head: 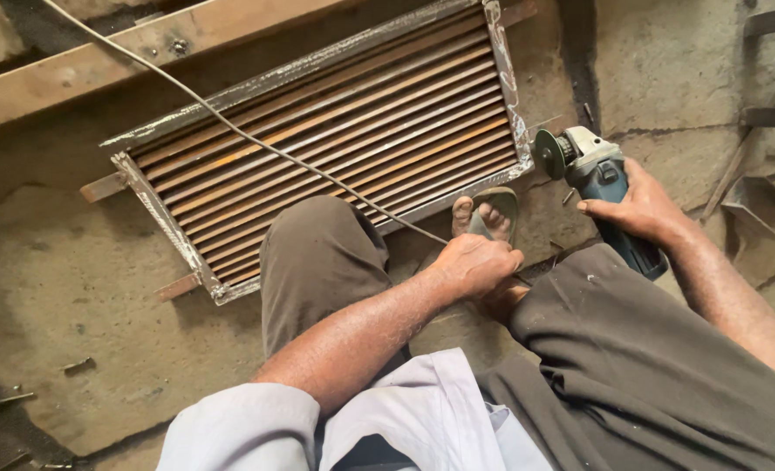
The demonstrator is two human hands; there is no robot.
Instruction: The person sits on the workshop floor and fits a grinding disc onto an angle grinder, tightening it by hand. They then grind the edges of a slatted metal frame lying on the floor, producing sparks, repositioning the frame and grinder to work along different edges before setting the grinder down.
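Left hand (474, 264) curled on cable (230, 126), right hand (636, 209) gripping angle grinder (601, 187) (disc toward grille (335, 139))

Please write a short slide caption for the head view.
Right hand holds angle grinder beside metal grille; left hand grips cable.

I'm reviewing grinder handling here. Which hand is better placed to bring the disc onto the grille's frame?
Probably the right hand: it grips the angle grinder, whose disc sits just beside the metal grille. The left hand rests near the foot.
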